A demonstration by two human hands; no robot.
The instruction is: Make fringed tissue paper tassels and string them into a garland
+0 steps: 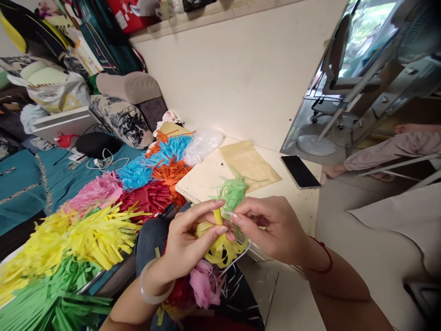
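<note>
My left hand (193, 234) pinches the narrow twisted top of a yellow paper tassel (223, 250), whose looped strips hang below the fingers. Close beside it, the thumb and forefinger of my right hand (272, 225) are pressed together on a thin white string (238, 258) at the tassel's top. One length of string trails down past the yellow loops. Below, a pink tassel (206, 285) hangs over my lap. Just behind my fingers, a light green tassel (233, 192) lies on the pale wooden board (203, 180).
Bundles of yellow fringe (103, 232), green fringe (69, 294), pink, red, blue and orange paper fringe line the left side. A brown paper sheet (253, 168), a clear plastic bag (203, 145) and a phone (300, 172) rest on the board. Another person's leg (382, 149) is at right.
</note>
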